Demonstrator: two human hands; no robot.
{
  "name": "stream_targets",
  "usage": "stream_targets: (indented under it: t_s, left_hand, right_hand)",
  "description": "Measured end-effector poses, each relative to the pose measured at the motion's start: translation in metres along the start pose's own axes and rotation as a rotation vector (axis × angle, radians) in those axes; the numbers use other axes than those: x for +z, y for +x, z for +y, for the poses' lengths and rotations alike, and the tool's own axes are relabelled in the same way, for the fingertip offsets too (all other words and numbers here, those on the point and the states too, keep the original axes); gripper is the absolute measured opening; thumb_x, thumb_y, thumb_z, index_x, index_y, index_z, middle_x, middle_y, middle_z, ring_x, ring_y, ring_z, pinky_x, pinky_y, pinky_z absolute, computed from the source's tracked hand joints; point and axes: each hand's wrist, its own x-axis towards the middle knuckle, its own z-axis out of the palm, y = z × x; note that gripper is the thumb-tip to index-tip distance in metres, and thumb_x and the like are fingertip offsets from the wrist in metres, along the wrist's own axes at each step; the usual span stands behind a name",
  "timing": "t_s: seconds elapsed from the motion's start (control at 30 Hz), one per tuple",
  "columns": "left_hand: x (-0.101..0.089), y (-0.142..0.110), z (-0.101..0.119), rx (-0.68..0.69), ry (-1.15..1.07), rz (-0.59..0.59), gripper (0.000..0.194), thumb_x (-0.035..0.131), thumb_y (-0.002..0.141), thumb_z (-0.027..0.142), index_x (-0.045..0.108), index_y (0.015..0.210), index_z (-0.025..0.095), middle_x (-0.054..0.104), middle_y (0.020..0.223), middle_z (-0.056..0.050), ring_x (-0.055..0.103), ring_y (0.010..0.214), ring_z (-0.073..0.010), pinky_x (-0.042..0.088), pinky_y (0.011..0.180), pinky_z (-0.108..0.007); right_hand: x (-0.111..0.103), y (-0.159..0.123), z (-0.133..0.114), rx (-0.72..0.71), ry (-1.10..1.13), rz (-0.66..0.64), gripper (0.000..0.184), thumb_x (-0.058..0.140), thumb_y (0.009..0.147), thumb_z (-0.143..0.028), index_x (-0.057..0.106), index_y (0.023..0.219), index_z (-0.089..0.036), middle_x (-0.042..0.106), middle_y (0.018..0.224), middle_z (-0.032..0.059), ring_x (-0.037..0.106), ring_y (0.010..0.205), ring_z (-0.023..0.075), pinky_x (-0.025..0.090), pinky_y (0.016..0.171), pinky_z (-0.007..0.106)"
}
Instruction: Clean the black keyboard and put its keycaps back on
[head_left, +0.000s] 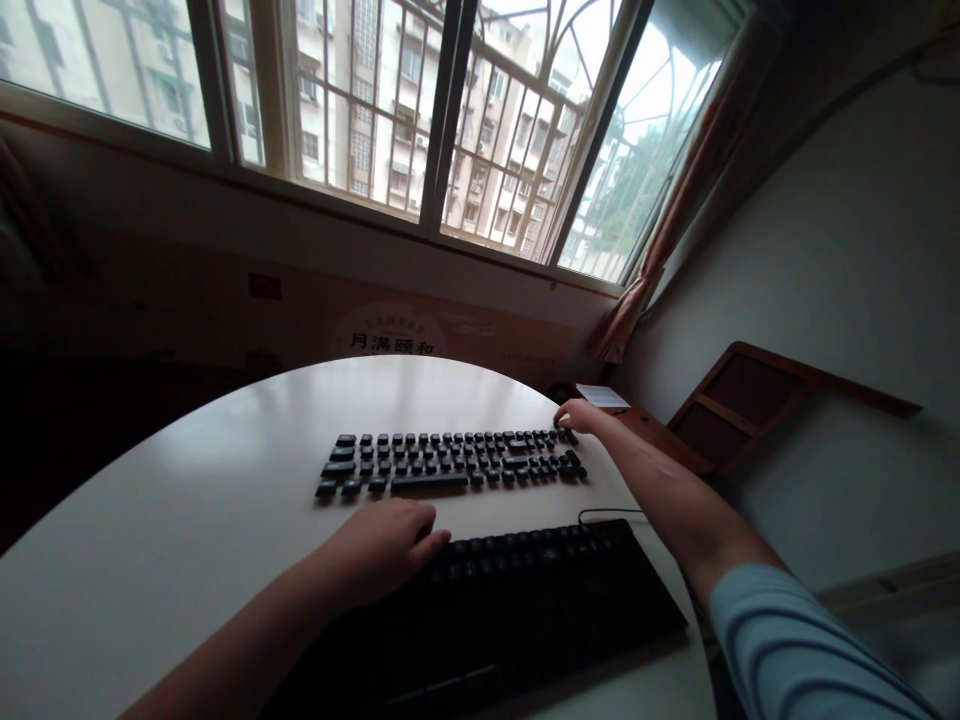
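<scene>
A black keyboard [585,610] lies on the round white table [187,500], with rows of keys along its far side and a bare dark area near me. Beyond it, loose black keycaps [429,482] are laid out in keyboard order. My left hand [382,545] is at the keyboard's far left corner, fingers curled and thumb near the keys; whatever lies under its fingers is hidden. At the far right end of the laid-out keycaps, my right hand [579,414] pinches a small dark keycap [558,424] close to the tabletop.
A thin black cable [611,511] runs from the keyboard toward the table's right edge. Past that edge stands a brown wooden piece of furniture [652,430] with a white paper [602,397] on it. A barred window [435,120] and curtain [675,200] are behind.
</scene>
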Motion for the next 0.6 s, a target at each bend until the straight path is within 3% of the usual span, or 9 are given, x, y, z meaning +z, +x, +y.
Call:
stream_targets:
  t_s: [0.2,0.33,0.47,0.6]
  left_hand:
    - [-0.002,0.001,0.0,-0.002,-0.006,-0.003,0.041,0.039,0.092,0.05,0.064,0.079,0.02,0.07,0.087,-0.011,0.064,0.079,-0.0262,0.042,0.067,-0.035]
    - [-0.002,0.002,0.001,0.002,0.003,-0.009,0.04,0.039,0.092,0.048,0.063,0.078,0.02,0.07,0.088,-0.011,0.063,0.078,-0.0262,0.041,0.067,-0.035]
    - [0.0,0.004,-0.001,0.014,0.014,0.003,0.041,0.038,0.093,0.049,0.062,0.076,0.02,0.07,0.086,-0.011,0.063,0.077,-0.0257,0.039,0.066,-0.034]
    - [0.001,0.006,-0.003,0.016,-0.014,0.005,0.041,0.04,0.092,0.05,0.063,0.076,0.02,0.07,0.086,-0.01,0.063,0.077,-0.0248,0.039,0.066,-0.033]
  right_hand:
    - [-0.023,-0.018,-0.015,-0.026,0.028,0.185,0.018,0.06,0.092,-0.024,0.074,0.102,-0.02,0.071,0.112,0.0072,0.064,0.105,0.0224,0.047,0.093,0.031]
    - [-0.048,-0.05,-0.021,-0.08,0.072,0.27,0.024,0.06,0.088,-0.022,0.076,0.106,-0.02,0.074,0.108,0.006,0.066,0.099,0.0217,0.047,0.088,0.028]
    - [-0.063,-0.112,-0.032,-0.198,0.19,0.241,0.025,0.06,0.088,-0.028,0.076,0.106,-0.021,0.075,0.101,0.0046,0.068,0.088,0.0177,0.05,0.081,0.026]
    - [-0.06,-0.19,-0.049,-0.422,0.435,0.057,0.028,0.06,0.089,-0.038,0.076,0.105,-0.022,0.074,0.099,0.0057,0.068,0.086,0.0174,0.052,0.076,0.026]
